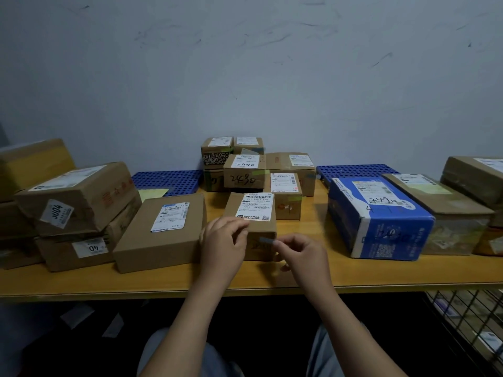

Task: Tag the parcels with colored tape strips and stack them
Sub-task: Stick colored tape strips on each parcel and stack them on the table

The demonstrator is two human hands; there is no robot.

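Right hand (302,254) pinches a tape strip (265,240) against the small parcel (261,227) the left hand (223,240) grips.

A: How many brown cardboard parcels (160,232) do we see?
B: At least twelve; side piles blur. We also count one blue-and-white carton (381,213), two blue perforated plastic mats (166,180), one small grey tape strip (265,240).

One small parcel (251,213) stands near the table (353,270) front edge. The left hand (223,240) grips it; the right hand (302,254) pinches a grey tape strip (265,240) at its front.
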